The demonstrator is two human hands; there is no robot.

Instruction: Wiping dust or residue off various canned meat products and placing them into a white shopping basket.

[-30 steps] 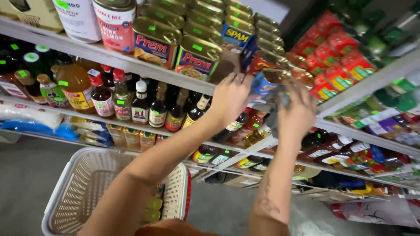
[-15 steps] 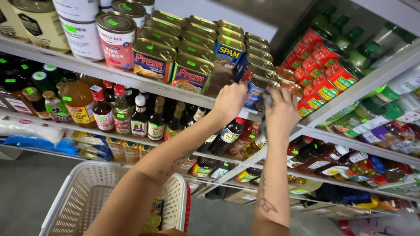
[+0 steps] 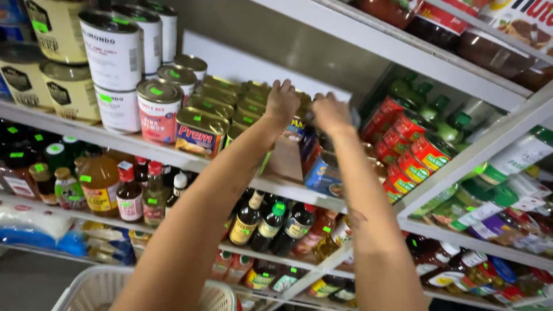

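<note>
Both hands are raised to the upper shelf [image 3: 173,155] in the head view. The left hand [image 3: 282,101] is laid on top of the stacked flat tins [image 3: 239,106], fingers curled over the back row; whether a tin is gripped cannot be told. The right hand [image 3: 331,112] is just beside it at 3 o'clock, knuckles up, fingers bent down behind the stack; what it grasps, if anything, is hidden, so its state cannot be told. The 2 hands are close together but apart.

Under the hands, a blue tin [image 3: 296,128] is seen between the wrists, and a blue can [image 3: 322,175] lies at 6 o'clock of the right hand on the shelf edge. A meat tin [image 3: 199,132] with a red-and-blue label stands at 9 o'clock of the left hand. Further at 9 o'clock, a pink-labelled can [image 3: 158,112] and tall white cans [image 3: 115,55] are stacked. At 3 o'clock of the right hand, red cans [image 3: 412,150] are lined up on a slanted row.

On the lower shelf, dark sauce bottles [image 3: 271,224] are ranged beneath the forearms. A white basket [image 3: 98,291] is seen at 7 o'clock, at the bottom edge.
</note>
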